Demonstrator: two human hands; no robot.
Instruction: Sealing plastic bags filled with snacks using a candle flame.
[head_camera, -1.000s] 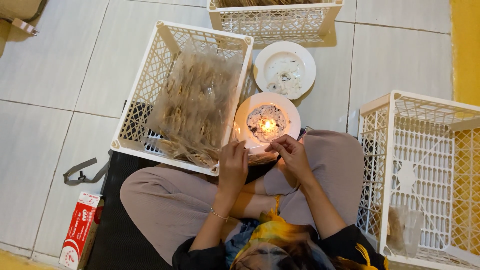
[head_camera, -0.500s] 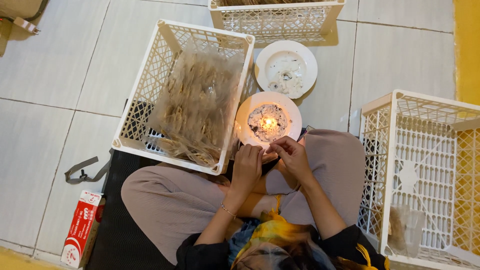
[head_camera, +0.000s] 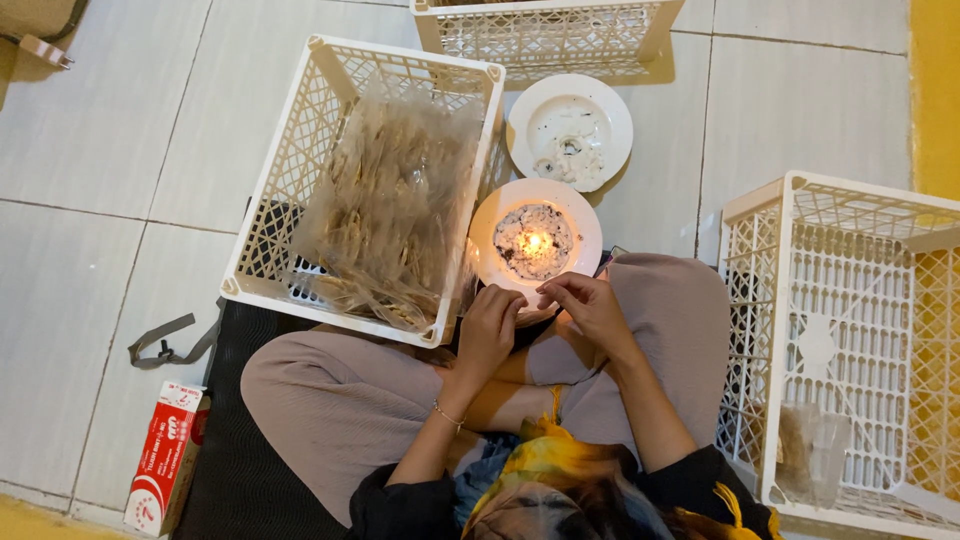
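At 6 o'clock of the white plate (head_camera: 580, 268) with a small flame, both hands meet over the lap: left hand (head_camera: 489, 330) curled narrow, right hand (head_camera: 590, 305) pinching at the plate's near rim; can't tell what either grip holds, too small. White crate (head_camera: 300, 170) of clear packets of dry strips (head_camera: 390, 210) sits at 9 o'clock of the plate, a second plate (head_camera: 600, 105) at 12, and another crate (head_camera: 860, 330) at 3, on the tiled floor (head_camera: 110, 150).
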